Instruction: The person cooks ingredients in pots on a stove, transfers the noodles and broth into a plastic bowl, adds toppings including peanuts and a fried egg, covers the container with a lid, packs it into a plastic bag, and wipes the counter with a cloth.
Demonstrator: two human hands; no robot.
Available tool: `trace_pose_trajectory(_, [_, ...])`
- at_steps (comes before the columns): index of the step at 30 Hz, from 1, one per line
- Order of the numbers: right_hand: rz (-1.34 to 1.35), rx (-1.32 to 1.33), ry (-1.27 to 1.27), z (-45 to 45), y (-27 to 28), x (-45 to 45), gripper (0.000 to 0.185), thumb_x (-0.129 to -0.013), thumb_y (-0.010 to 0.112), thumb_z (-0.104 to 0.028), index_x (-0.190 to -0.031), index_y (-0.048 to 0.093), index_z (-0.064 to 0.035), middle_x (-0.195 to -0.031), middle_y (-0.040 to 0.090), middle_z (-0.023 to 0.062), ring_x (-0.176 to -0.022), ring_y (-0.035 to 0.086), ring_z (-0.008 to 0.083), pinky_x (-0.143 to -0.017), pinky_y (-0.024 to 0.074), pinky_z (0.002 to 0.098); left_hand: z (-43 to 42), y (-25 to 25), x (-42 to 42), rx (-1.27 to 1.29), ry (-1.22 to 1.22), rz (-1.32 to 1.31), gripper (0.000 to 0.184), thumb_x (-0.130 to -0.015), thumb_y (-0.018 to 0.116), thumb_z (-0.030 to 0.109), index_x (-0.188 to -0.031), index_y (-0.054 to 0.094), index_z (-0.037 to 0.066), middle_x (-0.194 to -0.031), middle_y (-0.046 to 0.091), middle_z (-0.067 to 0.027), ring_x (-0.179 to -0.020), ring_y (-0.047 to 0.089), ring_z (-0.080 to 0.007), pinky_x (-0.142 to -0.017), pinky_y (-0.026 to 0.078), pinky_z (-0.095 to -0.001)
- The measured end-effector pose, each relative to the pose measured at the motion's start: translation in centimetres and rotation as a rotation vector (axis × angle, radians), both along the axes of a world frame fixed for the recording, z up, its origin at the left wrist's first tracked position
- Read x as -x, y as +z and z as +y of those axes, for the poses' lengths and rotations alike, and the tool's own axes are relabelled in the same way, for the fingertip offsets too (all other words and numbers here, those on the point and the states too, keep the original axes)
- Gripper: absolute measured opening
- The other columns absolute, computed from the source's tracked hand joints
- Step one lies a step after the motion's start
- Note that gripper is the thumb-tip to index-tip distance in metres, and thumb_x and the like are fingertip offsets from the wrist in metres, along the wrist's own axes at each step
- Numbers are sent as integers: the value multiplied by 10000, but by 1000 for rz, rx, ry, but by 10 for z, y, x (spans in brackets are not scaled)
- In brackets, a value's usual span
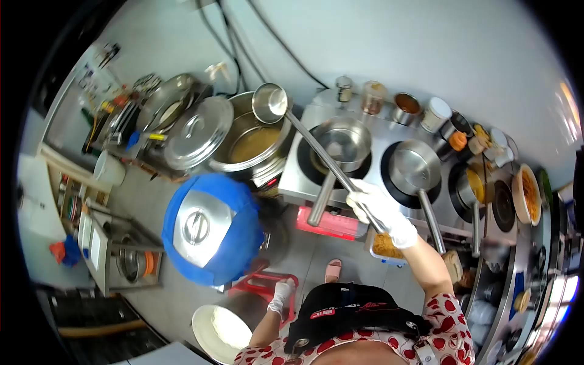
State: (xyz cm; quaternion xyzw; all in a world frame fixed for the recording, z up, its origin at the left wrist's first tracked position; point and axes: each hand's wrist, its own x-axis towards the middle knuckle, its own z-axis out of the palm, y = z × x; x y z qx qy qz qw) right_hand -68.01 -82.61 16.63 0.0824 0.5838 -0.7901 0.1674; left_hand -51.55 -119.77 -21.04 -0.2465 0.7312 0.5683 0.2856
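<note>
My right hand (374, 207), in a white glove, is wrapped round the long handle of a metal ladle (269, 103). The ladle's bowl is raised over the edge of a large pot of brownish broth (253, 144), and its handle crosses above a saucepan (344, 143) on the left burner. My left hand (281, 293), also gloved, hangs low beside a red plastic stool (248, 285); its fingers are too small to make out. A second saucepan (415, 165) sits on the middle burner. The large pot's lid (199, 132) leans at its left side.
A tall container with a blue cover (243, 243) and metal lid stands left of centre. Below it is a white bucket (204, 328). Jars and cans (435, 114) line the back of the stove. A third pan (471, 185) and a bowl of orange food (524, 198) are at the right.
</note>
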Motion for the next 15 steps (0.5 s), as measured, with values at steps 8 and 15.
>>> trace_pose_trajectory(8, [-200, 456, -258, 74, 14, -141, 323, -922, 519, -125, -1217, 511, 5, -747, 588, 76, -443, 481, 86, -351, 323, 194, 89, 131, 141, -443, 184, 74, 603, -922, 479, 525, -1192, 548, -10, -1068, 639, -149, -934, 632, -266, -850, 476, -383])
trace_pose_trajectory(15, [-215, 553, -272, 75, -28, -128, 351, -955, 519, -304, -1110, 534, 11, -896, 630, 101, -711, 603, 125, -609, 493, 224, 143, 134, 145, -408, -10, 22, 616, -923, 471, 530, -1177, 547, -27, -1119, 619, -176, -950, 621, -266, -834, 475, -376])
